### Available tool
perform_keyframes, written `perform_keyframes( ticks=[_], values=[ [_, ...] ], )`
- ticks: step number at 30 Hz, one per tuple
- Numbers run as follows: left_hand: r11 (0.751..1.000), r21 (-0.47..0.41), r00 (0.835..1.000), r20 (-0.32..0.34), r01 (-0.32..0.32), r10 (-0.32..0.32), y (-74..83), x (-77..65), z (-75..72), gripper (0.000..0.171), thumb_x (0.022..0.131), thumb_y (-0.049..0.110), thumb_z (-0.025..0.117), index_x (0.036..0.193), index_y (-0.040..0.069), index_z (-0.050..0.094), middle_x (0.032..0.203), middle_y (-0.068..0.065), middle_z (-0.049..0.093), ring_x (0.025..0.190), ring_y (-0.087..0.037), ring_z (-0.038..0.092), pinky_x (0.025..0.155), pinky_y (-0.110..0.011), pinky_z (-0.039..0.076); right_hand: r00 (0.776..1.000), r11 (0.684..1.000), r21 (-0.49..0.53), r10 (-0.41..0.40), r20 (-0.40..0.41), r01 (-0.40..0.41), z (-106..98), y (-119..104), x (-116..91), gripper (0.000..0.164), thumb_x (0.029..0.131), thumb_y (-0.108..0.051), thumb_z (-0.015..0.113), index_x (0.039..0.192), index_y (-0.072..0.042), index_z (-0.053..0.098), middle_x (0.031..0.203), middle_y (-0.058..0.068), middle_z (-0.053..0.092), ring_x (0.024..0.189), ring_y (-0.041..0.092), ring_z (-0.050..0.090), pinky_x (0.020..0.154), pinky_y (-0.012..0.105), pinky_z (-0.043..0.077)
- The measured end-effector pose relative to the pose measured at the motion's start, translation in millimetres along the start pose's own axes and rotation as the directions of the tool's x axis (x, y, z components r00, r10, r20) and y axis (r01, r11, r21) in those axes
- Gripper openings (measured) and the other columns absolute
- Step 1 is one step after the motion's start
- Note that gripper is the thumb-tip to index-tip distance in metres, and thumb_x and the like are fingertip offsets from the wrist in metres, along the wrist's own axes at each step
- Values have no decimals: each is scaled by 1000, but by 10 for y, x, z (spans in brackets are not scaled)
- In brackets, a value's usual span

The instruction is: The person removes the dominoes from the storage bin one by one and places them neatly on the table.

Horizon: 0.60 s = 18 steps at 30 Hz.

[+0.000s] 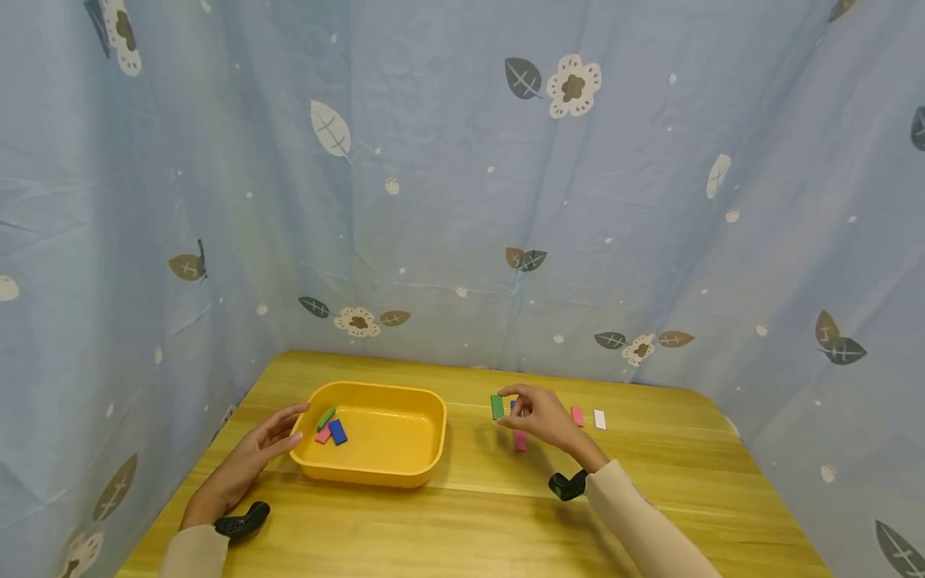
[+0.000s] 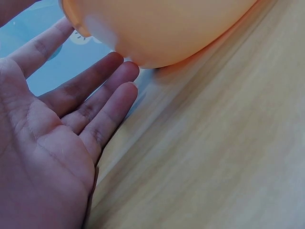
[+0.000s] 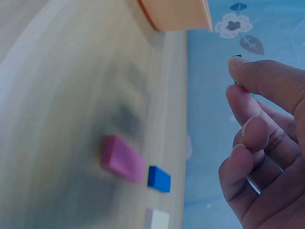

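Note:
My right hand (image 1: 538,413) pinches a green block (image 1: 497,407) between thumb and fingertips above the table, to the right of a yellow tray (image 1: 433,461). In the right wrist view the thumb and fingers hide most of that block. My left hand (image 1: 260,449) lies at the tray's left end with fingers fairly straight, and its fingertips touch the rim. The left wrist view shows its palm (image 2: 43,143) beside the tray's outer wall. Inside the tray, at the left, lie a green block (image 1: 327,418), a pink block (image 1: 323,434) and a blue block (image 1: 337,432).
Under and near the right hand, a pink block (image 3: 123,160) and a blue block (image 3: 159,179) lie on the wooden table (image 1: 405,530). Farther right are another pink block (image 1: 576,416) and a white block (image 1: 600,419). A patterned blue curtain (image 1: 448,201) hangs around the table.

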<state>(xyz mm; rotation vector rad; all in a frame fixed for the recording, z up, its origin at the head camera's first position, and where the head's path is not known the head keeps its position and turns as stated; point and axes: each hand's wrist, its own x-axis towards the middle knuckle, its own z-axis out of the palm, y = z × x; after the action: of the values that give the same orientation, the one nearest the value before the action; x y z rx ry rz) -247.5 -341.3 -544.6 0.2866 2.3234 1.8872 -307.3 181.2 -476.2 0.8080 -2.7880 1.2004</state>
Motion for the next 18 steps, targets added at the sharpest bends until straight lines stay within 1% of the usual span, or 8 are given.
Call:
perform_keyframes(
  ticks=[3, 6, 9, 12, 15, 18],
  values=[
    [1000, -3, 1000, -2, 2, -2, -9, -7, -6, 60, 107, 29, 58, 162, 19, 33, 164, -15, 26, 149, -41, 22, 93, -11, 40, 1000, 999, 24, 25, 2, -25, -25, 48, -75, 46, 89, -23, 84, 130, -10, 67, 76, -7, 68, 60, 11, 53, 56, 25, 44],
    [1000, -2, 1000, 1, 3, -3, -12, -5, 0, 61, 107, 29, 58, 162, 19, 33, 165, -15, 26, 149, -42, 22, 93, -11, 40, 999, 998, 41, 50, 10, -51, -47, 105, -165, 46, 90, -21, 83, 131, -10, 67, 76, -5, 69, 60, 12, 55, 57, 25, 44],
    [1000, -2, 1000, -1, 4, -4, -18, 0, 7, 60, 107, 29, 58, 161, 19, 34, 165, -15, 25, 149, -41, 22, 92, -11, 40, 998, 997, 39, 61, 9, -61, -74, 171, -241, 48, 90, -23, 82, 134, -11, 66, 78, -1, 70, 61, 13, 56, 57, 25, 44],
    [1000, 0, 1000, -2, 4, -4, -15, -1, 18, 60, 107, 29, 58, 161, 19, 35, 165, -15, 26, 149, -41, 22, 93, -12, 40, 997, 997, 16, 80, -9, -80, -107, 223, -310, 49, 89, -25, 83, 134, -13, 67, 78, -2, 69, 63, 13, 57, 57, 26, 44],
    [1000, 2, 1000, -1, 2, -2, -5, -10, 21, 60, 107, 29, 58, 161, 20, 34, 165, -15, 26, 148, -40, 22, 93, -12, 40, 994, 995, -13, 103, -36, -104, -127, 266, -360, 50, 87, -27, 85, 133, -15, 68, 77, -8, 66, 64, 12, 57, 58, 26, 45],
    [1000, 4, 1000, -3, 3, -3, 3, -21, 16, 60, 107, 29, 57, 161, 20, 34, 165, -15, 25, 149, -40, 21, 93, -11, 40, 993, 994, -16, 103, -51, -104, -142, 310, -390, 48, 87, -25, 85, 131, -12, 69, 76, -8, 67, 64, 13, 59, 60, 27, 47]
  ],
)
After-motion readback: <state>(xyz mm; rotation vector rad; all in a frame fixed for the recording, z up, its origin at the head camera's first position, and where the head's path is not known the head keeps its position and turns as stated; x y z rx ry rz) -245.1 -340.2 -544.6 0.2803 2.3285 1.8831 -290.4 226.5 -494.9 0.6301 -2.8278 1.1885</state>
